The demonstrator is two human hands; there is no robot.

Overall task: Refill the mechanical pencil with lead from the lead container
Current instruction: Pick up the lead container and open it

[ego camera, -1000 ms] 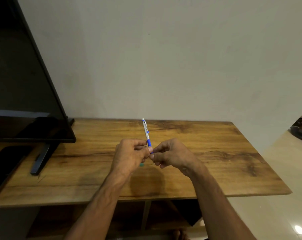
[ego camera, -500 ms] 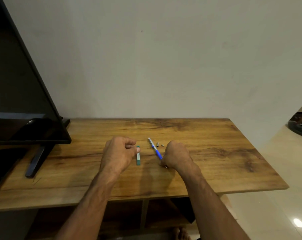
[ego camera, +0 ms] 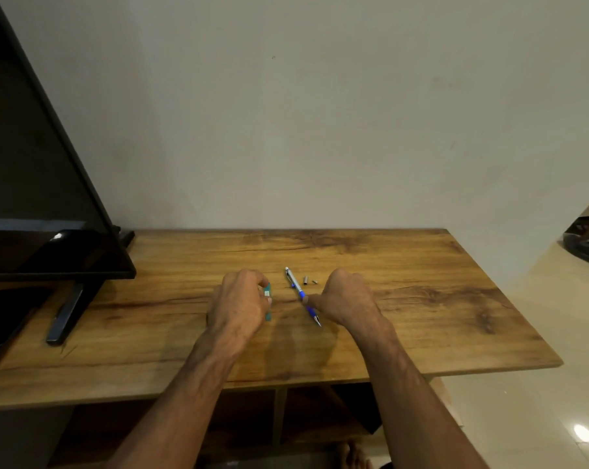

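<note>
The mechanical pencil (ego camera: 296, 285), silver with a blue grip, lies slanted on the wooden table (ego camera: 421, 299), tip toward me. My right hand (ego camera: 348, 299) is curled beside it, its thumb tip resting on the blue grip. A slim green lead container (ego camera: 268, 294) lies just left of the pencil. My left hand (ego camera: 240, 299) is closed around it, covering its middle. Two small loose pencil parts, a metal cap (ego camera: 305, 280) and a tinier piece (ego camera: 314, 282), sit just right of the pencil's top end.
A black monitor (ego camera: 49, 252) on a stand (ego camera: 64, 313) fills the table's left side, with a dark flat device (ego camera: 2, 316) in front of it. The wall runs along the table's far edge. Tiled floor lies to the right.
A second ago both hands held the pencil upright above the table. It now lies flat on the table, and my left hand has gone to the green lead container.
</note>
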